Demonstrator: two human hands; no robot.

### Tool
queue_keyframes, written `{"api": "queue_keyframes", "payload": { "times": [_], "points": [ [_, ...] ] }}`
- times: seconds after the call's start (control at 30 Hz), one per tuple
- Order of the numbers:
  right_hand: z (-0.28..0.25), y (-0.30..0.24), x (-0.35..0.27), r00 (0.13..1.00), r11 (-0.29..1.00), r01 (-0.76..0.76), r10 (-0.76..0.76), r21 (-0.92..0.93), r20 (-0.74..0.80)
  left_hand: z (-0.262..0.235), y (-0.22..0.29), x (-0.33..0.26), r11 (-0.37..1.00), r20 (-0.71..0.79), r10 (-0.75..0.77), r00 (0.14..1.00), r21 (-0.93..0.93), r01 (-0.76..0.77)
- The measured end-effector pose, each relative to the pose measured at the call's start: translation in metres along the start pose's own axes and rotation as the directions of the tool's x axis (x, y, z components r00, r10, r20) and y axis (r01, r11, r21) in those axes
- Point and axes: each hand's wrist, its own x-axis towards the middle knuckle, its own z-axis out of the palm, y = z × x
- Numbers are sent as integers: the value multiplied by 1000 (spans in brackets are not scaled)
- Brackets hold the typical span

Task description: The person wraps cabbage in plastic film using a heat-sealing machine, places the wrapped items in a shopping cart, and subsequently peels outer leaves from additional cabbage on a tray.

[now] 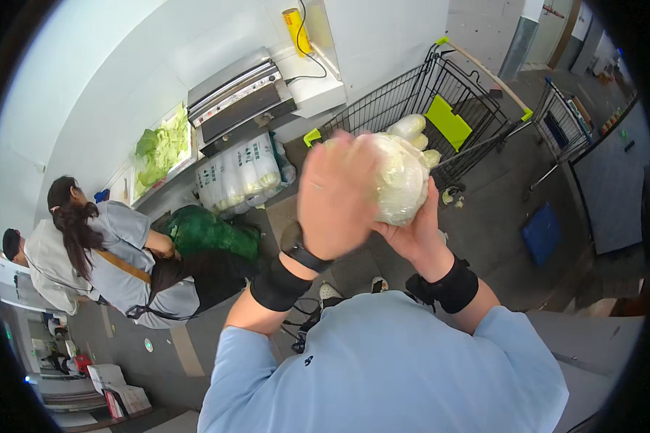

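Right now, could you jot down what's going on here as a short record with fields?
Setting: grey concrete floor beside a white wall
Left hand: spread over the near side of a wrapped cabbage, blurred
Right hand: cupped under the cabbage, gripping it
Wrists: black bands on both, a dark watch on the left
Behind the hands: black wire shopping cart with more pale cabbages inside
Left of the cart: stack of wrapped cabbages, a green net sack
On the counter: loose green leaves, a metal sealing machine
Other people: two at far left
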Motion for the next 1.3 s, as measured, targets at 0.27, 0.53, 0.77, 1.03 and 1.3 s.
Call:
{"api": "queue_keyframes", "payload": {
  "times": [0.27,0.53,0.77,1.03,1.3],
  "points": [
    [20,-1,-1,998,999,42,-43,-7,-49,27,17,-71,875,211,464,861,45,-482],
    [22,15,4,977,999,41,-42,-8,-211,9,26,-40,888,56,456,888,30,-458],
    [28,3,-23,979,987,-110,128,119,-159,-34,10,-55,868,-96,346,933,-346,-357],
    [7,-44,-22,925,479,-332,336,-813,-180,-10,-15,-49,142,241,-359,902,-941,308],
    [-8,7,-24,956,755,235,-292,-612,7,0,16,-71,26,578,-430,694,-760,649]
  ]
}}
